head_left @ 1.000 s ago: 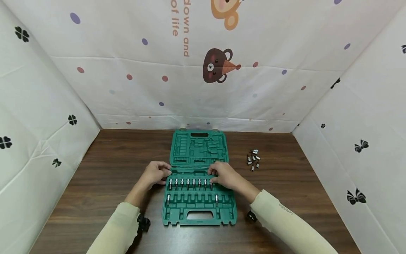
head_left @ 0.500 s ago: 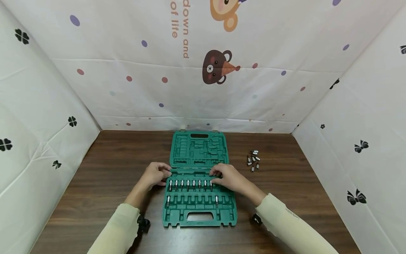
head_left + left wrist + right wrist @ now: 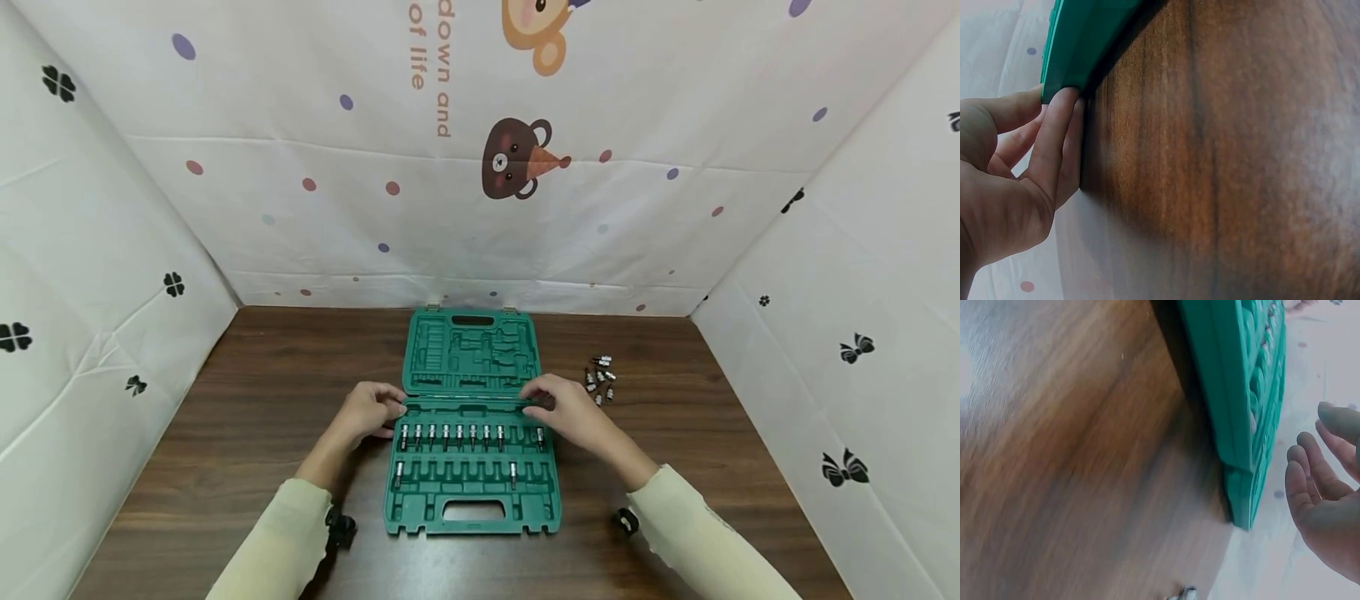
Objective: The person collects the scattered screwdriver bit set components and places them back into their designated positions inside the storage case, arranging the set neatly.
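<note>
An open green plastic socket case (image 3: 420,523) lies on the table, its moulded lid (image 3: 427,379) folded back. Several silver-and-black bit sockets (image 3: 459,437) stand in its upper row, with another bit socket (image 3: 540,439) at that row's right end. The lower row has one bit socket (image 3: 398,475) at the left and another (image 3: 513,476) towards the right. My left hand (image 3: 366,410) pinches the case's upper left corner, thumb at the rim and fingers against the side (image 3: 1063,119). Over the upper right corner, my right hand (image 3: 564,408) hovers with loosely bent fingers, holding nothing.
A small pile of loose bit sockets (image 3: 600,379) lies on the brown wooden table (image 3: 300,350), right of the lid. White printed cloth walls (image 3: 337,225) rise behind the table and at both sides.
My right hand has moved right and away from the upper row, uncovering the bit socket at its right end. The left hand stays on the case corner.
</note>
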The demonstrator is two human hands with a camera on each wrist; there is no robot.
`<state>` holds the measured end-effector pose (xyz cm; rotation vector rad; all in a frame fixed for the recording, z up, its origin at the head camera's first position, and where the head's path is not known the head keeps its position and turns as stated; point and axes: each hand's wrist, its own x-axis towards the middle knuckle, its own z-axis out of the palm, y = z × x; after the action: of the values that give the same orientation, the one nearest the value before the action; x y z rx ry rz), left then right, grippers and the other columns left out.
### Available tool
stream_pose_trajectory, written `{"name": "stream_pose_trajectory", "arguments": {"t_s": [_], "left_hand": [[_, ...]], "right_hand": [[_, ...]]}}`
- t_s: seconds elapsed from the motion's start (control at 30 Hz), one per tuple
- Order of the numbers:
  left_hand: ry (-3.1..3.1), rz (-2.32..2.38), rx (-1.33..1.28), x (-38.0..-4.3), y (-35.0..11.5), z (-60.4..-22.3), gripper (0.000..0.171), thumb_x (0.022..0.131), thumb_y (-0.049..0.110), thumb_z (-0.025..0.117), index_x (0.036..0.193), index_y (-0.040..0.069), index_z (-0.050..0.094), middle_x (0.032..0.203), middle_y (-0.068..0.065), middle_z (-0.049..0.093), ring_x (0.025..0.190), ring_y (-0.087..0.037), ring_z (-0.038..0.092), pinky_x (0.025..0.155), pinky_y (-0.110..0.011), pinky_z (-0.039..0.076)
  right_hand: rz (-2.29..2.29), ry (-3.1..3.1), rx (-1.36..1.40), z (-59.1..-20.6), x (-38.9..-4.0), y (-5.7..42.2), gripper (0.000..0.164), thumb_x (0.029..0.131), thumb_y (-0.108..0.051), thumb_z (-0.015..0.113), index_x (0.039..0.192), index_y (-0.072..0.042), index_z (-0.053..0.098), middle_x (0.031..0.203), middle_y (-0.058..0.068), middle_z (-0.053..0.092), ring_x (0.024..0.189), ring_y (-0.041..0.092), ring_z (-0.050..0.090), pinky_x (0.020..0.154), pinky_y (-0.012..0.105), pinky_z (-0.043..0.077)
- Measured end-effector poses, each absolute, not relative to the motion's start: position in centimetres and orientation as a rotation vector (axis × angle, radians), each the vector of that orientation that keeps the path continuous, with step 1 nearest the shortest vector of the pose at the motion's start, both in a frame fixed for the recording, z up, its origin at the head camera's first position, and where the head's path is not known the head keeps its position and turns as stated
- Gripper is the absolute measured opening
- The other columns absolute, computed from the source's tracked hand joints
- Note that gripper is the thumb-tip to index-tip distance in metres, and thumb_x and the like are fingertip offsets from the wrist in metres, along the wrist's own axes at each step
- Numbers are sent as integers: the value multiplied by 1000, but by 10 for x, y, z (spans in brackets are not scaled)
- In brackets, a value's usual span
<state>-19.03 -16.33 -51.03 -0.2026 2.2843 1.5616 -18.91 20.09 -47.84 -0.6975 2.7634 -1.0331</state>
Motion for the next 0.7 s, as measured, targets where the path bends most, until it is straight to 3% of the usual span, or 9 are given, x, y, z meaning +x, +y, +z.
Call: {"name": "stream_pose_trajectory", "arguments": {"t_s": [0.7], "left_hand": [[2285, 1560, -218, -192, -164, -512, 22, 100, 3, 65, 121, 1, 71, 107, -16, 70, 91, -23, 69, 68, -38, 65]], "right_hand": [[-1186, 2996, -282, -495, -186, 272, 32, 97, -11, 74, 126, -5, 64, 117, 17, 64, 101, 26, 65, 84, 34, 57]]}}
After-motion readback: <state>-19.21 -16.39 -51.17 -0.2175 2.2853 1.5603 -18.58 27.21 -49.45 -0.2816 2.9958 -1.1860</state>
